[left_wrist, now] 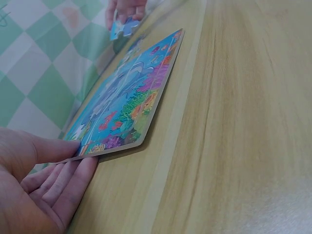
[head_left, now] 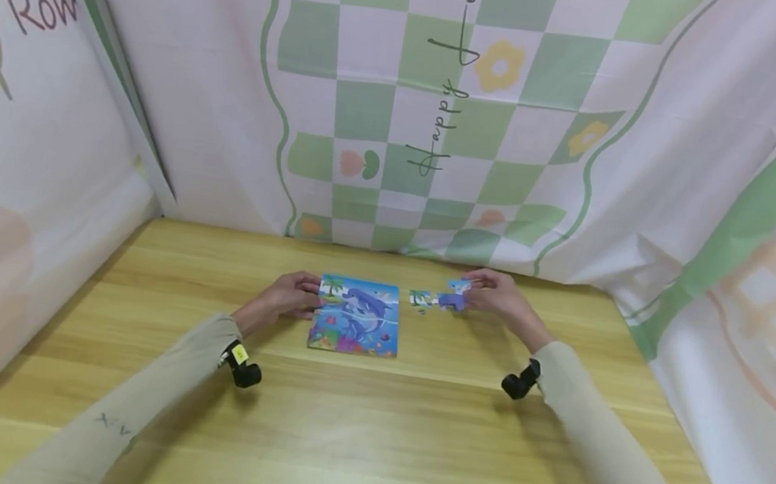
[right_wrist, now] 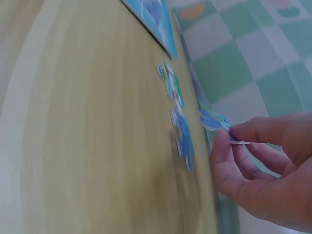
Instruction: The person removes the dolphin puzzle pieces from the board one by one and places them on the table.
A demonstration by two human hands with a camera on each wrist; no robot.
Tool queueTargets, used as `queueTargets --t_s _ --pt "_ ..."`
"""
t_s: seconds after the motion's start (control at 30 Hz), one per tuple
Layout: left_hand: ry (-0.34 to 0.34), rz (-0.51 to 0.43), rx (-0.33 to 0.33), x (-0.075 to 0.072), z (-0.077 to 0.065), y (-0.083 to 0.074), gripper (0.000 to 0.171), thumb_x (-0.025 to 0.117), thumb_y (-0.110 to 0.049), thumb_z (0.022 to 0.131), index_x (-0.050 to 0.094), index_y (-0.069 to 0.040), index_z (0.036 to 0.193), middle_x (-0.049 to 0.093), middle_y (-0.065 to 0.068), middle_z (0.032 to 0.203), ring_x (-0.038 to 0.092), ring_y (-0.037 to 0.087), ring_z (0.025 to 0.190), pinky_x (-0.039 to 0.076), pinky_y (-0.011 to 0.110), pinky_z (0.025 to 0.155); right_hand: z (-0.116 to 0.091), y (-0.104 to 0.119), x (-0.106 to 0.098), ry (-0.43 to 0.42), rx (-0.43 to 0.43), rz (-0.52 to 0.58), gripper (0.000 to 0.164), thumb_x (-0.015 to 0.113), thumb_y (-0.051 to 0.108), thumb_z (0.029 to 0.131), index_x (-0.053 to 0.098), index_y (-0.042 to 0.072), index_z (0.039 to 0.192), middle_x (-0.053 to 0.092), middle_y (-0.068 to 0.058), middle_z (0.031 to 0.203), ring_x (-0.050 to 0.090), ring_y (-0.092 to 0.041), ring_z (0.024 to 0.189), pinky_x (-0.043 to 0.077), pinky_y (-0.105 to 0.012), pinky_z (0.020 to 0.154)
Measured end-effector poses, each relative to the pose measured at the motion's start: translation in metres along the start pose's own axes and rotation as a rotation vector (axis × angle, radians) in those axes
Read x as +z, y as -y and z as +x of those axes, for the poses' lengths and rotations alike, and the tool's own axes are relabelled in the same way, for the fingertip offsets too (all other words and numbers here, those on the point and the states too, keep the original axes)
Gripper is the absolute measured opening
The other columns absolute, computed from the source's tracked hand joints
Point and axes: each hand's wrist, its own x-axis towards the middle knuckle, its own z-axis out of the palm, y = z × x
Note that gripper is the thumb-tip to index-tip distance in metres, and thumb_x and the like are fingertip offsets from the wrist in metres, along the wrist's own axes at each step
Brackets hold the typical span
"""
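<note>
My left hand grips the left edge of a jigsaw puzzle board with a blue dolphin and coral picture. In the left wrist view the thumb lies on top and the fingers are beneath, with the near edge tilted up off the table. Further right, my right hand pinches a blue-and-white puzzle piece between thumb and fingertips, above the table. Two puzzle pieces lie below it: a green-and-white one with a palm leaf and a blue-purple one, end to end.
The wooden table extends toward me in front of the board. A checked curtain hangs right along the table's back edge, close behind the right hand. More cloth hangs down the left side.
</note>
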Motion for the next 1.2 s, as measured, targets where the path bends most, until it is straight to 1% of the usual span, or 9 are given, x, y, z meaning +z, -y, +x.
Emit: queueTargets --t_s 0.13,0.33,0.43,0.67,0.77,0.9,1.0,1.1,1.2 --pt "-0.001 -0.002 0.002 0.0 0.001 0.001 0.056 0.067 0.002 0.098 0.045 0.005 0.149 0.054 0.023 0.141 0.066 0.018 0.097 0.067 0.025 0.081 -0.004 -0.007 -0.019 0.0 0.044 -0.033 0.052 0.065 -0.004 0.098 0.046 -0.014 0.146 0.061 -0.018 0.119 0.066 -0.011 0.093 0.064 -0.033 0.098" --pt "-0.006 0.006 0.009 -0.001 0.002 0.0 0.057 0.069 0.001 0.098 0.045 0.005 0.15 0.054 0.023 0.142 0.066 0.02 0.099 0.067 0.025 0.081 -0.009 -0.014 -0.039 0.021 0.074 -0.091 0.053 0.061 -0.002 0.1 0.042 -0.015 0.148 0.06 -0.028 0.129 0.067 -0.013 0.095 0.064 -0.032 0.097" --pt "-0.003 0.003 0.009 -0.001 0.002 -0.001 0.057 0.069 0.0 0.098 0.045 0.005 0.15 0.054 0.022 0.142 0.066 0.02 0.099 0.067 0.026 0.082 -0.01 -0.018 -0.043 0.016 0.078 -0.124 0.051 0.061 -0.002 0.1 0.044 -0.016 0.146 0.06 -0.028 0.126 0.066 -0.012 0.092 0.065 -0.03 0.092" --pt "0.0 0.003 0.007 -0.001 0.0 -0.001 0.056 0.068 0.001 0.099 0.045 0.005 0.15 0.054 0.022 0.142 0.066 0.019 0.099 0.067 0.026 0.082 -0.01 -0.022 -0.035 -0.064 0.017 -0.269 0.04 0.066 -0.007 0.093 0.055 -0.021 0.129 0.063 -0.03 0.112 0.065 -0.016 0.085 0.067 -0.025 0.078" --pt "0.004 0.002 0.008 -0.001 -0.001 -0.001 0.056 0.067 0.0 0.099 0.045 0.005 0.15 0.053 0.023 0.142 0.066 0.019 0.099 0.067 0.027 0.083 -0.008 -0.023 -0.03 -0.079 -0.008 -0.289 0.037 0.068 -0.009 0.093 0.056 -0.022 0.125 0.063 -0.031 0.108 0.065 -0.017 0.084 0.068 -0.026 0.075" --pt "0.007 -0.002 0.008 -0.001 -0.001 -0.002 0.056 0.067 0.0 0.099 0.045 0.004 0.15 0.054 0.022 0.142 0.066 0.018 0.098 0.067 0.027 0.083 -0.004 -0.023 -0.026 -0.068 -0.033 -0.277 0.038 0.068 -0.01 0.094 0.054 -0.025 0.125 0.06 -0.033 0.107 0.066 -0.019 0.083 0.069 -0.029 0.075" --pt "0.004 -0.002 0.004 0.0 0.0 -0.002 0.057 0.068 0.0 0.099 0.045 0.004 0.15 0.054 0.022 0.142 0.066 0.018 0.098 0.067 0.026 0.082 -0.001 -0.024 -0.024 -0.069 -0.049 -0.289 0.036 0.069 -0.009 0.094 0.056 -0.024 0.124 0.061 -0.034 0.107 0.066 -0.021 0.084 0.068 -0.026 0.073" --pt "-0.003 -0.005 0.001 -0.001 0.0 -0.001 0.057 0.068 0.001 0.098 0.045 0.004 0.15 0.054 0.022 0.142 0.067 0.018 0.097 0.067 0.026 0.082 0.002 -0.026 -0.023 -0.077 -0.074 -0.349 0.032 0.072 -0.006 0.093 0.06 -0.021 0.119 0.064 -0.032 0.106 0.064 -0.024 0.087 0.063 -0.02 0.069" --pt "-0.002 -0.004 0.002 -0.001 0.0 -0.001 0.056 0.067 0.001 0.099 0.045 0.004 0.15 0.054 0.022 0.142 0.067 0.018 0.097 0.067 0.026 0.081 0.004 -0.029 -0.023 -0.092 -0.101 -0.417 0.026 0.073 -0.003 0.093 0.065 -0.017 0.113 0.066 -0.028 0.102 0.062 -0.029 0.09 0.054 -0.017 0.065"
